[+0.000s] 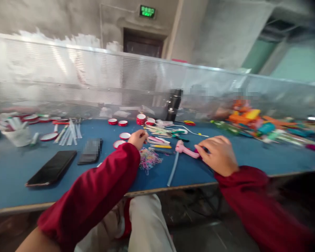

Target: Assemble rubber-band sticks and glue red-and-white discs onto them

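Grey concrete wall (68, 17), marked with a green exit sign (147, 11), rises beyond a silvery partition (94, 80) and a long blue tabletop (13, 192). At the far left, a white tub (18, 140) is packed with a bundle of pale and reddish sticks (15, 123) that stand up past its rim. Beside it lies a flat red-rimmed disc (49, 137), white-faced, then a loose fan of translucent glue sticks (70, 133). Nearer the edge lie a black smartphone (52, 168) and, just beside it, a second dark phone (90, 151). Several small round red-and-white tins (123, 123) come next, some stacked at the back; blur hides whether their white tops are lids or insides. The left hand (138, 139) is above the table with its fingers curled inward; whether they grip anything cannot be told. Just below lies a pile of pastel bands (149, 159), with thin craft sticks (160, 146) behind it and a black bottle (174, 105) by the partition. A pink glue gun (187, 150), with a clear glue stick (173, 169) jutting from it, lies between the hands; the right hand (216, 154), half curled, has its handle end in the fingers. Farther right, a mixed heap of orange, yellow and teal pieces (248, 119) spreads across the tabletop.
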A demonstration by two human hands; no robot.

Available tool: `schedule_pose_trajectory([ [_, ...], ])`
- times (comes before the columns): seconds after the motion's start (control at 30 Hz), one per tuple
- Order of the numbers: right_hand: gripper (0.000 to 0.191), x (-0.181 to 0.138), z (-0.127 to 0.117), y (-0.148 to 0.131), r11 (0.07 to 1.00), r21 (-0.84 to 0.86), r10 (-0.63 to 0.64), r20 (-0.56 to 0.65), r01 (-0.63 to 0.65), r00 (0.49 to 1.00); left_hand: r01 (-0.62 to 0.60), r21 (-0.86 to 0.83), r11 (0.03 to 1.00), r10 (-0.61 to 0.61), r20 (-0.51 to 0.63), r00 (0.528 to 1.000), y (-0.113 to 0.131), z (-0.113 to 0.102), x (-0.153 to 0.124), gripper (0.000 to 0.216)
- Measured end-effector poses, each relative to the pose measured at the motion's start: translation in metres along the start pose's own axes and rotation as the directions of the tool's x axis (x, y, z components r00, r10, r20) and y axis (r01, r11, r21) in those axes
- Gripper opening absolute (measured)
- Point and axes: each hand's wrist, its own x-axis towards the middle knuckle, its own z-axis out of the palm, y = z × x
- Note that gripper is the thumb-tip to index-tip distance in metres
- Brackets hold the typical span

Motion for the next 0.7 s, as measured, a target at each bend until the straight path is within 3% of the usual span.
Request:
schedule_pose_trajectory([
  [0.13, 0.023, -0.055, -0.009, 0.006, 0.967, -0.116, 0.228, 0.012, -0.225, 0.974, -0.041, 0.024, 0.999, 0.041, -0.012, 0.999, -0.002, -0.004, 0.001, 0.022],
  [0.27, 0.022, -0.078, -0.017, 0.012, 0.955, -0.125, 0.276, 0.047, -0.268, 0.960, -0.049, 0.062, 0.997, 0.048, 0.010, 0.999, -0.005, -0.009, 0.000, 0.022],
  [0.5, 0.019, -0.069, -0.027, 0.011, 0.955, -0.112, 0.286, 0.104, -0.275, 0.953, 0.032, 0.039, 0.999, -0.031, -0.022, 0.999, -0.007, -0.014, 0.001, 0.022],
  [0.7, 0.018, -0.044, -0.001, -0.026, 0.976, -0.179, 0.146, 0.106, -0.126, 0.984, -0.043, 0.146, 0.988, 0.041, 0.018, 0.999, -0.006, -0.014, 0.000, 0.019],
])
